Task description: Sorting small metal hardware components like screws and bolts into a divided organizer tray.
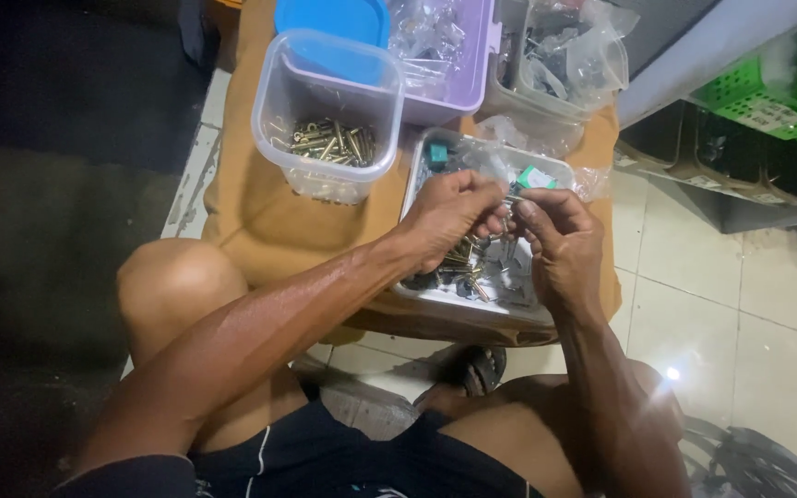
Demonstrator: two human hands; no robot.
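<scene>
Over tray (435, 297), hands pinched together

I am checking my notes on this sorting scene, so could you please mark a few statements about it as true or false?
1. Both hands meet over the white tray of mixed hardware. True: the left hand and right hand pinch a small metal part between their fingers.
2. The clear tub is empty. False: brass-coloured bolts lie in its bottom.
3. A blue lid sits behind the clear tub. True.
4. The containers rest on a bare tiled floor. False: they stand on a brown surface; the tiles lie beside it.
5. A green crate is at the upper right. True.
</scene>
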